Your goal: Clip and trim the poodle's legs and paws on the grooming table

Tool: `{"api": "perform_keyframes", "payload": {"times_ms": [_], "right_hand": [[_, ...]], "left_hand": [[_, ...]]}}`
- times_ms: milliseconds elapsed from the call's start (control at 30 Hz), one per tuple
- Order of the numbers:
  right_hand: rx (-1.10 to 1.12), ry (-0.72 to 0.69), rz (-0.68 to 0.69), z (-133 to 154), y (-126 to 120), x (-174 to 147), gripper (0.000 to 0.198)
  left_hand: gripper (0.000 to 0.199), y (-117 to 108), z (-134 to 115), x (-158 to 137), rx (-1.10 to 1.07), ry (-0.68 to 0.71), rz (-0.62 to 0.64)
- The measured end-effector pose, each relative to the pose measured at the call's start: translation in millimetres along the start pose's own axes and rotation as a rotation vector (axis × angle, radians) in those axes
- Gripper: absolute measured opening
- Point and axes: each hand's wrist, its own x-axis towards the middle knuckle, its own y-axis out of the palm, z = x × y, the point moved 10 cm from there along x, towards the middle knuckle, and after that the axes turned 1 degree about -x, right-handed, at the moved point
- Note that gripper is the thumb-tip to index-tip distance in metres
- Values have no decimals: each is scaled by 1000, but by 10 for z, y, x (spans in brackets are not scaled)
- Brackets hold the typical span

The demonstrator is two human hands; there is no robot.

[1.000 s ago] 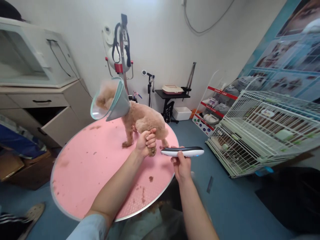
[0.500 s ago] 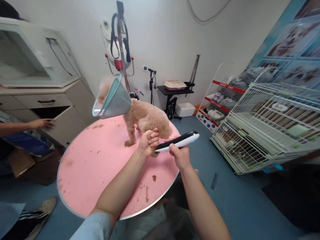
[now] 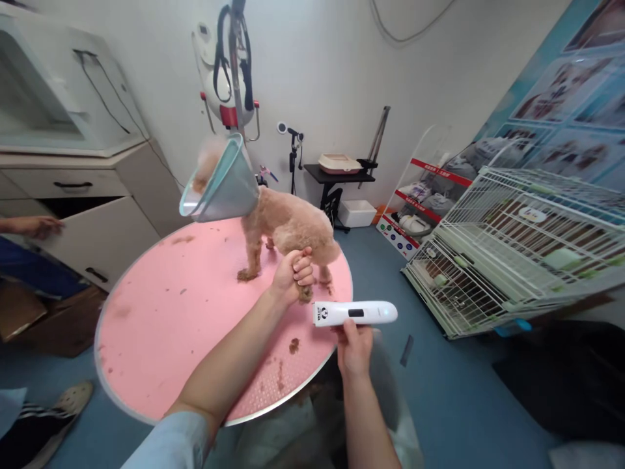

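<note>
A light brown dog (image 3: 297,218) stands on the round pink grooming table (image 3: 195,326), its head inside a pale blue-green cone collar (image 3: 227,185). My left hand (image 3: 291,276) is closed around the dog's near hind leg, and the brown paw (image 3: 305,294) sticks out below my fingers. In my right hand (image 3: 354,345) is a white electric hair clipper (image 3: 356,312) with a black switch and a lit light. The clipper's blade end points left, a little below and right of the paw, apart from it. Clumps of cut hair (image 3: 293,345) lie on the table.
At the left, another person's hand (image 3: 36,226) is by an open cabinet door (image 3: 97,238). A metal post (image 3: 237,85) with straps rises behind the dog. White wire cages (image 3: 517,241) stand right; a dark comb-like strip (image 3: 407,350) lies on the floor.
My right hand has turned the clipper so its switch face shows, and lowered it away from the paw. My left hand keeps hold of the leg. The other person's hand shifted left.
</note>
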Motion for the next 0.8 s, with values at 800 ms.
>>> {"api": "perform_keyframes", "payload": {"times_ms": [800], "right_hand": [[48, -254, 175, 221, 445, -78, 40]], "left_hand": [[22, 81, 73, -19, -209, -48, 94]]}}
